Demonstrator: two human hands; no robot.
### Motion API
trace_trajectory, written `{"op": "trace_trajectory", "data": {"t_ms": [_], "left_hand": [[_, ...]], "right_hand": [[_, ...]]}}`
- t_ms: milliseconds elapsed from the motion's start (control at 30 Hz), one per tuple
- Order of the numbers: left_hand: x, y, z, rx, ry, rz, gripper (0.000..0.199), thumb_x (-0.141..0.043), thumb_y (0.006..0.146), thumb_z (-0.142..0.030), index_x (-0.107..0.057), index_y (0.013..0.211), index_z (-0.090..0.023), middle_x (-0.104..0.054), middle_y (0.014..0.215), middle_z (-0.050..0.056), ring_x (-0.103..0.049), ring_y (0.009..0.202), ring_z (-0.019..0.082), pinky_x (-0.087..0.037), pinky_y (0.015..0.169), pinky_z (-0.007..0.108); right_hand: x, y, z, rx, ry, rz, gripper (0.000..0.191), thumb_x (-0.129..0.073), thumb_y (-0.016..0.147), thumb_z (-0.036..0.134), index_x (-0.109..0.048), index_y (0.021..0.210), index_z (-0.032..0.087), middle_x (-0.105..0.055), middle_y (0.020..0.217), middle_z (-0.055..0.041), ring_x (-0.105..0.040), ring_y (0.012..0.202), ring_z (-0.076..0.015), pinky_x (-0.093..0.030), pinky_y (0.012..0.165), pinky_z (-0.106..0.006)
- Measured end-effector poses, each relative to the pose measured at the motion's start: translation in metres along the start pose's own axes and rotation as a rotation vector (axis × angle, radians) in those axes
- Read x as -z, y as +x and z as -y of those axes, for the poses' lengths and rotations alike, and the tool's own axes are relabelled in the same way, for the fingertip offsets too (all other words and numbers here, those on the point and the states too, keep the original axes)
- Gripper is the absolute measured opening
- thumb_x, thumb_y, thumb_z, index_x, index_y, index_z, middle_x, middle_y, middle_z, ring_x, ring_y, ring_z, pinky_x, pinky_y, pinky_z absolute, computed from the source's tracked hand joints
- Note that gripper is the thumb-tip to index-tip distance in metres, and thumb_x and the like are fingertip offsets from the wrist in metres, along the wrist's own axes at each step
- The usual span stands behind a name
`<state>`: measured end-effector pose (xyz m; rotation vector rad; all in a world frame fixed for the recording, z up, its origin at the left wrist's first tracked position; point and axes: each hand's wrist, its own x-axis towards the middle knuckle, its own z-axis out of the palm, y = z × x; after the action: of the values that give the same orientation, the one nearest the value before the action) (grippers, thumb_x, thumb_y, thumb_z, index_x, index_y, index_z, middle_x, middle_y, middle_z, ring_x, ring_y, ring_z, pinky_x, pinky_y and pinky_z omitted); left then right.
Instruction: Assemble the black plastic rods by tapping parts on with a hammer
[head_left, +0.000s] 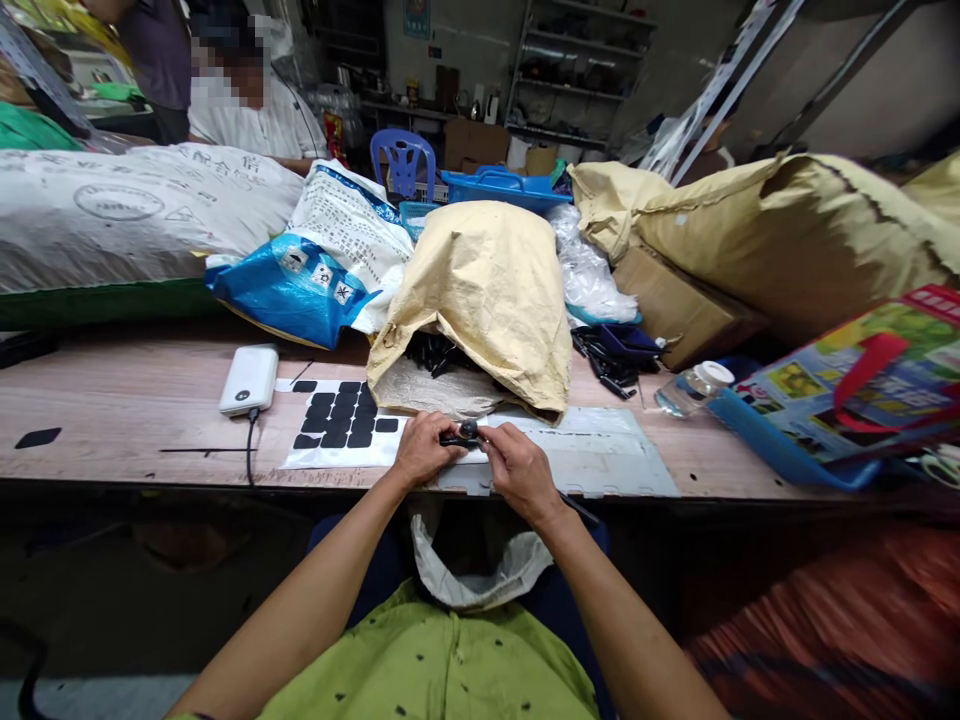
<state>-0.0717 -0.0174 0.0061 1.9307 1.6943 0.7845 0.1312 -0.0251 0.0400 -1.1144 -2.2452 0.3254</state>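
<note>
Near the table's front edge, my left hand (426, 450) is closed around a small black part (459, 441) with a rounded end; its exact kind is too small to tell. My right hand (519, 468) pinches the other side of the same part with thumb and fingers. Just beyond the hands lies a tan paper sack (491, 270), its mouth facing me, with black pieces (433, 354) inside. To the left of my left hand is a white sheet bearing rows of black stickers (341, 415). A grey board (600, 450) lies under and to the right of my hands.
A white power bank (250, 380) with a cable stands left. Blue-and-white (322, 255) and white sacks (142, 215) line the back left. At right are loose black pieces (606, 362), a jar (694, 388), a cardboard box (679, 300) and a blue tray (787, 440). People work beyond the table.
</note>
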Motion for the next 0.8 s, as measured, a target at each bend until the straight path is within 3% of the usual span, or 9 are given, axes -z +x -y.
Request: {"op": "trace_trajectory", "data": {"t_ms": [100,267,467,633,800], "left_hand": [[-0.002,0.0,0.001,0.003,-0.025,-0.01,0.019,-0.084,0.072,-0.03,-0.075,0.087,-0.025,-0.072,0.09,-0.001,-0.058,0.095,0.022,-0.039,0.085,0.034],[-0.003,0.0,0.001,0.007,-0.021,-0.022,0.017,-0.084,0.071,-0.031,-0.075,0.085,-0.025,-0.072,0.089,-0.001,-0.059,0.095,0.022,-0.039,0.086,0.035],[-0.003,0.0,0.003,0.001,-0.002,-0.008,0.018,-0.082,0.071,-0.032,-0.076,0.088,-0.025,-0.072,0.092,0.0,-0.059,0.098,0.024,-0.04,0.088,0.036],[-0.005,0.001,0.008,-0.014,0.007,-0.006,0.016,-0.08,0.074,-0.034,-0.079,0.088,-0.026,-0.072,0.091,0.001,-0.059,0.097,0.024,-0.041,0.089,0.037],[-0.004,0.001,0.008,-0.014,0.003,0.002,0.017,-0.08,0.076,-0.036,-0.08,0.09,-0.028,-0.071,0.092,0.001,-0.059,0.097,0.023,-0.042,0.088,0.037]], "right_hand": [[0.006,-0.001,-0.003,-0.017,0.02,-0.048,0.029,-0.047,0.1,0.02,-0.064,0.124,0.022,-0.066,0.101,-0.0066,-0.062,0.096,-0.0198,-0.05,0.086,-0.03],[0.007,-0.006,-0.011,-0.044,-0.004,0.014,0.028,-0.049,0.097,0.019,-0.067,0.118,0.023,-0.067,0.097,-0.0052,-0.063,0.093,-0.0193,-0.05,0.082,-0.029],[0.008,0.008,-0.036,-0.136,-0.042,-0.09,0.03,-0.051,0.096,0.021,-0.067,0.121,0.024,-0.069,0.106,-0.0054,-0.064,0.098,-0.0199,-0.05,0.087,-0.03],[-0.001,0.016,-0.061,-0.136,-0.199,-0.034,0.029,-0.054,0.095,0.018,-0.07,0.118,0.025,-0.067,0.103,-0.0051,-0.061,0.102,-0.0212,-0.047,0.09,-0.031],[-0.013,0.01,-0.069,-0.091,-0.296,-0.003,0.029,-0.055,0.096,0.018,-0.069,0.12,0.026,-0.065,0.103,-0.0056,-0.056,0.099,-0.0209,-0.045,0.089,-0.03]]}}
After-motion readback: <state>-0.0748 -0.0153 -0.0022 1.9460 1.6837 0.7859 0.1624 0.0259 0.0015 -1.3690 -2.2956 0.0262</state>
